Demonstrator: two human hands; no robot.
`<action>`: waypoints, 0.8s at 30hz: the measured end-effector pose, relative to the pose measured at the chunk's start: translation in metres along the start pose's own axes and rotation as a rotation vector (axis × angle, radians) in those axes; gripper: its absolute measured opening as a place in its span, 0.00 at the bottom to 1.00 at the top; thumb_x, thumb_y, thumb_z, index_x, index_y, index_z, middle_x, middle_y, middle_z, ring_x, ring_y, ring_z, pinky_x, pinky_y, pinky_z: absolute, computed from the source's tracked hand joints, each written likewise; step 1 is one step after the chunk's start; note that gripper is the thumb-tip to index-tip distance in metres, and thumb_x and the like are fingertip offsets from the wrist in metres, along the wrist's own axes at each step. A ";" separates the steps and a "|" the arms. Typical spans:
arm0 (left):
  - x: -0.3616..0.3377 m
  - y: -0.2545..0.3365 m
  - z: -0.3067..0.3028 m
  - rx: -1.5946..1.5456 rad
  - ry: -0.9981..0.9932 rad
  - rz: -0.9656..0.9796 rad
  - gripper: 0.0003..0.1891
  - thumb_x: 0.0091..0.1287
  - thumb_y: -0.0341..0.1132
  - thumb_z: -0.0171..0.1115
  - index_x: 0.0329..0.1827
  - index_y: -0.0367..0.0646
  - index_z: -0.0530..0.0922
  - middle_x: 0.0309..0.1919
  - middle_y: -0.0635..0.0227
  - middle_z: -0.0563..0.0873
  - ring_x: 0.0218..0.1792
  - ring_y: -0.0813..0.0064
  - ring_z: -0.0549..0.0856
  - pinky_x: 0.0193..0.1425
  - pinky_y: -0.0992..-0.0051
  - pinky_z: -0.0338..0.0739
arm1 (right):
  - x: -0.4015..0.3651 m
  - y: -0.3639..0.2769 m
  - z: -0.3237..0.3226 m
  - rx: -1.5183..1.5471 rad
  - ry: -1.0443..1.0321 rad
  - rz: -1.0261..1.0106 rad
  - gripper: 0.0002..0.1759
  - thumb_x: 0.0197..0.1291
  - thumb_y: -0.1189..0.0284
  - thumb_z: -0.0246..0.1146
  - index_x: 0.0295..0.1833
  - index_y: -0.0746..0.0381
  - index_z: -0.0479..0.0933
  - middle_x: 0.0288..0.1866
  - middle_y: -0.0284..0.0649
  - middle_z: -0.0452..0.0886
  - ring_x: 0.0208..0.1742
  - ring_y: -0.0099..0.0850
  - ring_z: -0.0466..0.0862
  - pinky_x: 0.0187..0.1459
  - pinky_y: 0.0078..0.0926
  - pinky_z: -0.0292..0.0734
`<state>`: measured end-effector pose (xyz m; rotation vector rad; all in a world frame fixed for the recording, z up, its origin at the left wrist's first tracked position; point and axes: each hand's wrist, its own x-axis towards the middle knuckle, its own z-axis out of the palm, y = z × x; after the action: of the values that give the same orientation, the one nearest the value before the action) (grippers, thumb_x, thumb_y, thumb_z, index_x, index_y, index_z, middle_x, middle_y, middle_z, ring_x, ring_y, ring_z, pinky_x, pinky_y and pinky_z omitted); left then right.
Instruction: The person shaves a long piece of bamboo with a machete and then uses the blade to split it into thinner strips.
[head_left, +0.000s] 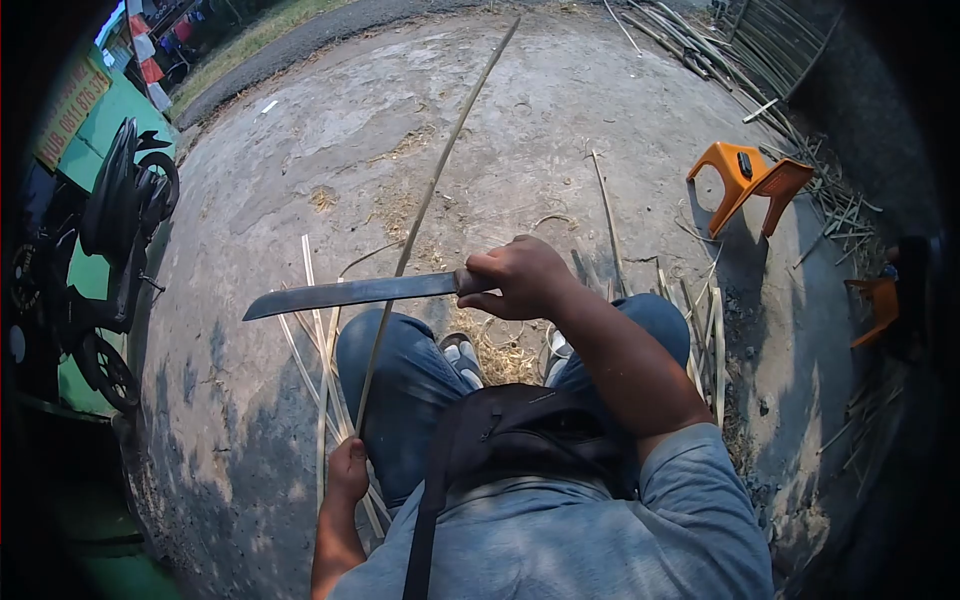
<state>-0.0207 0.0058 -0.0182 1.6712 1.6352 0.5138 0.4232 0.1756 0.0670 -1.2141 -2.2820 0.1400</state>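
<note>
My right hand (522,280) is wrapped around the handle of a machete (340,294), its long blade pointing left across my view. The blade crosses over a long, thin bamboo strip (436,175). Low beside my thigh, my left hand (348,468) grips the near end of that strip, which slants up and away over the concrete. Several pale split bamboo pieces (328,370) lie by my left leg, partly hidden behind it. Between my shoes are bamboo shavings (500,352).
An orange plastic stool (735,185) with a small dark object on it stands ahead to the right. More bamboo strips (716,350) lie by my right leg, and bamboo poles (690,40) are heaped at the far right. A motorcycle (115,220) is parked at left.
</note>
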 end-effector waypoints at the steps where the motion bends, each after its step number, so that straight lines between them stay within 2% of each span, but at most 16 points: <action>1: 0.001 0.000 -0.002 0.004 -0.008 0.002 0.37 0.82 0.66 0.45 0.33 0.35 0.75 0.23 0.60 0.77 0.29 0.67 0.78 0.36 0.63 0.72 | 0.000 0.000 -0.002 -0.019 -0.001 -0.014 0.26 0.62 0.42 0.71 0.38 0.53 0.75 0.26 0.40 0.83 0.31 0.50 0.86 0.33 0.47 0.78; 2: 0.001 0.000 -0.003 0.008 -0.013 0.000 0.37 0.82 0.66 0.45 0.33 0.35 0.75 0.24 0.60 0.77 0.30 0.68 0.78 0.36 0.63 0.72 | 0.000 0.000 -0.005 -0.035 -0.004 -0.032 0.26 0.61 0.41 0.71 0.38 0.53 0.76 0.27 0.40 0.83 0.31 0.50 0.86 0.33 0.47 0.78; 5: 0.000 0.011 -0.002 -0.027 0.006 -0.003 0.37 0.82 0.65 0.45 0.33 0.35 0.76 0.24 0.60 0.78 0.30 0.67 0.78 0.37 0.63 0.72 | 0.002 0.016 -0.005 0.030 -0.079 0.155 0.26 0.61 0.42 0.71 0.36 0.53 0.76 0.27 0.39 0.84 0.32 0.49 0.87 0.34 0.47 0.79; 12: -0.003 -0.007 -0.001 0.003 0.010 -0.028 0.38 0.82 0.66 0.45 0.34 0.34 0.76 0.24 0.59 0.78 0.30 0.67 0.78 0.37 0.62 0.73 | 0.005 0.017 0.006 0.069 0.040 0.133 0.25 0.60 0.45 0.74 0.36 0.53 0.74 0.24 0.39 0.81 0.30 0.49 0.85 0.31 0.48 0.76; 15: -0.002 -0.007 -0.001 0.012 0.012 -0.028 0.38 0.81 0.67 0.44 0.33 0.34 0.76 0.24 0.58 0.77 0.30 0.67 0.78 0.37 0.61 0.72 | 0.000 0.005 0.000 0.028 0.012 0.099 0.25 0.60 0.45 0.74 0.36 0.54 0.74 0.24 0.39 0.81 0.30 0.48 0.85 0.31 0.48 0.76; 19: 0.001 -0.002 -0.001 0.017 -0.002 -0.023 0.39 0.81 0.67 0.44 0.33 0.34 0.76 0.23 0.58 0.77 0.29 0.67 0.78 0.36 0.62 0.72 | 0.000 -0.003 -0.002 -0.032 -0.033 -0.011 0.27 0.62 0.40 0.69 0.35 0.54 0.76 0.25 0.40 0.83 0.31 0.48 0.87 0.32 0.47 0.79; 22: -0.003 0.005 -0.002 0.016 0.003 -0.025 0.39 0.81 0.67 0.44 0.33 0.34 0.76 0.23 0.58 0.77 0.29 0.67 0.78 0.36 0.62 0.72 | 0.003 0.013 0.001 0.073 -0.034 0.108 0.28 0.63 0.40 0.69 0.35 0.54 0.76 0.25 0.40 0.83 0.30 0.48 0.87 0.32 0.47 0.79; 24: -0.002 0.006 -0.001 0.006 0.016 -0.016 0.39 0.81 0.67 0.44 0.33 0.34 0.76 0.23 0.59 0.77 0.29 0.68 0.78 0.36 0.63 0.72 | 0.007 0.017 -0.001 0.014 -0.036 0.158 0.28 0.63 0.40 0.69 0.35 0.55 0.75 0.25 0.40 0.84 0.30 0.49 0.87 0.31 0.48 0.78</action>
<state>-0.0176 0.0044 -0.0131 1.6609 1.6613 0.5160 0.4329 0.1913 0.0653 -1.3944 -2.2099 0.2371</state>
